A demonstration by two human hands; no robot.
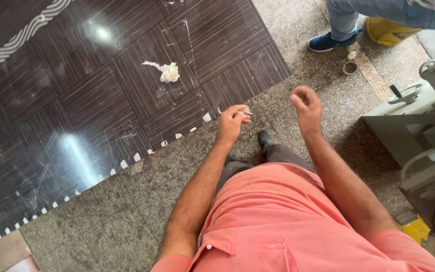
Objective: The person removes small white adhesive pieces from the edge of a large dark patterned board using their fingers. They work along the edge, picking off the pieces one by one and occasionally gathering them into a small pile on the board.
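Observation:
I stand on a grey speckled stone floor, looking down over my salmon shirt. My left hand (pixel 231 121) is raised in front of me with its fingertips pinched on a small white bit, probably a tile spacer. My right hand (pixel 305 103) hangs beside it, curled into a loose fist with nothing visible in it. Before me lies a patch of glossy dark wood-patterned tiles (pixel 127 85), its near edge lined with several small white spacers (pixel 138 157). A crumpled white rag (pixel 168 72) rests on those tiles.
Another person's jeans leg and blue shoe (pixel 328 41) stand at the top right beside a yellow object (pixel 386 31). A roll of tape (pixel 350 67) lies on the floor there. A grey-green machine (pixel 424 136) fills the right edge. My black shoe (pixel 266 138) points forward.

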